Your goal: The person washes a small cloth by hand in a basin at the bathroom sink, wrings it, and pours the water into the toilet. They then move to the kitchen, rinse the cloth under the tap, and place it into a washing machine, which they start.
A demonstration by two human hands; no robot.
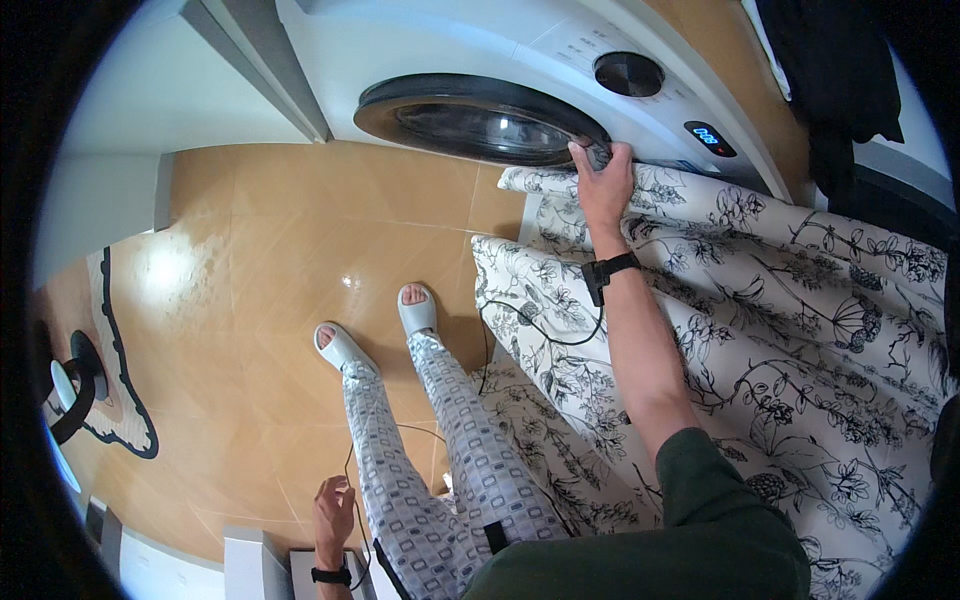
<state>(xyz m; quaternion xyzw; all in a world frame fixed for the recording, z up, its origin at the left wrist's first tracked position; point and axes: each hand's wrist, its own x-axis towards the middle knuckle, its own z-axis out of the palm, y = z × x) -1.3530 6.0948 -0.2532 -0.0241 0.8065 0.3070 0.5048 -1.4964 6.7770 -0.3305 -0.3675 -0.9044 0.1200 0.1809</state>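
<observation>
My right hand (606, 180) is at the right end of the round, dark-rimmed door (480, 124) of a white front-loading washing machine (450, 37). Its thumb and fingers grip the rim there. The door looks closed or nearly so; I cannot tell which. My left hand (334, 510) hangs low beside my left leg, fingers loosely curled, holding nothing I can see. A thin black cable (358, 517) passes close by it. Each wrist wears a black strap, and a cable (555, 340) loops down from the right one.
A white curtain (735, 315) with black floral print drapes beside and below my right arm. Black cloth (825, 75) lies at the upper right. The machine's panel has a knob (628, 73) and a lit display (709, 139). A dark-edged mat (124, 375) lies left on the tiled floor (300, 247).
</observation>
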